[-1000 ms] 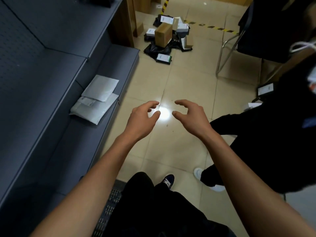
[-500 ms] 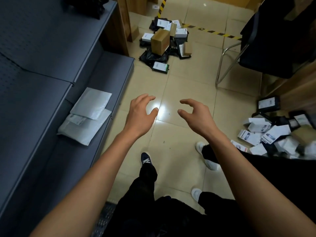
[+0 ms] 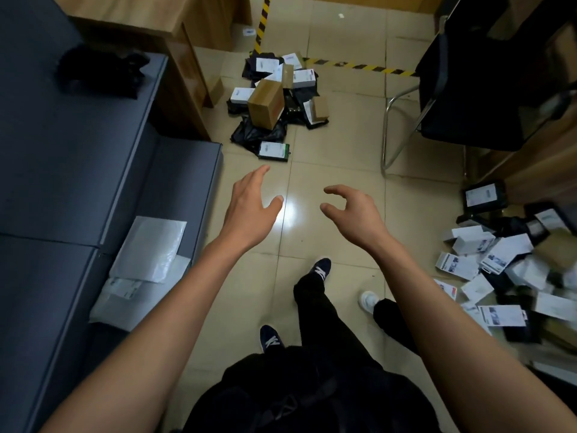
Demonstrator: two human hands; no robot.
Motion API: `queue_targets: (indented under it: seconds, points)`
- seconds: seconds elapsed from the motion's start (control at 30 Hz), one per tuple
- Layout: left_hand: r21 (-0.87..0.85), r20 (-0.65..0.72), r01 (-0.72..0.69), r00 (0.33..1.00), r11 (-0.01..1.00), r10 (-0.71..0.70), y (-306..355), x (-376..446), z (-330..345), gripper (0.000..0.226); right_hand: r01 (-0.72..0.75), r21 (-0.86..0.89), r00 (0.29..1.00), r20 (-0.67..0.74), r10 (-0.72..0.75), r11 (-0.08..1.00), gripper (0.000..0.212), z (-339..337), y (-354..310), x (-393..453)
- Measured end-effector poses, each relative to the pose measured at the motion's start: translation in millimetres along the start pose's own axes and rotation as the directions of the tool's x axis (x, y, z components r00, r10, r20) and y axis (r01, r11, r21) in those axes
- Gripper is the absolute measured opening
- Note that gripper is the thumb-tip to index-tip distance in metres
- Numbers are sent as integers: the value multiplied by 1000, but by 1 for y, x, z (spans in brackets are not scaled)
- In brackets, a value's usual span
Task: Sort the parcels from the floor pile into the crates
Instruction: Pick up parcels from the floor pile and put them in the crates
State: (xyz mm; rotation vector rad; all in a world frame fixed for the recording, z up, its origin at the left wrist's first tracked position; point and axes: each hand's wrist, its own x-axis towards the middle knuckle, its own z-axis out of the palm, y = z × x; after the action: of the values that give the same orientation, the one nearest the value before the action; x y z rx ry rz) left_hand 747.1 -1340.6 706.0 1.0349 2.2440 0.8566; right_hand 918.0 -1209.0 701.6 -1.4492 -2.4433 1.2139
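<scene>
At far left a dark grey shelf (image 3: 78, 170) runs along the wall, w/ a black bundle (image 3: 100, 73) on its upper level and two white mailers (image 3: 146, 260) lying one on the other on the lower step, near its edge. Behind the shelf stands a wooden bench (image 3: 150, 17). The left hand (image 3: 249, 210) hovers over the tiled floor (image 3: 340, 145), holding nothing, fingers straight and spread a little, thumb out to the side. Ahead of it, in the middle of the floor, is a small pile (image 3: 278, 98) of parcels: a brown box (image 3: 265, 103) stands on black bags, white-label packets around it, and one dark packet (image 3: 274, 150) lies apart at the near edge, just beyond the left fingertips. Yellow-black tape (image 3: 359, 65) crosses the floor behind this pile. The right hand (image 3: 352, 214) is also in the air, empty, fingers loosely curled like a claw, not touching anything. Below the hands are black trousers and dark shoes (image 3: 321, 267), and a white shoe (image 3: 368, 300) of another person beside. Further right a black chair (image 3: 468, 89) w/ metal frame stands. At far right a bigger pile (image 3: 499, 264) of white and black parcels is spread on the floor, part blurred; no crate can be made out.
</scene>
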Motion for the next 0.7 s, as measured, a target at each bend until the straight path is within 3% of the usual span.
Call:
queue_targets:
  seconds: [0.4, 0.7]
  points:
    - [77, 10, 50, 999, 996, -51, 46, 191, 13, 60, 29, -11, 997, 78, -28, 1000, 40, -66, 9, 217]
    - [33, 31, 135, 990, 990, -136, 35, 320, 13, 58, 12, -25, 986, 165, -7, 1000, 38, -68, -3, 344]
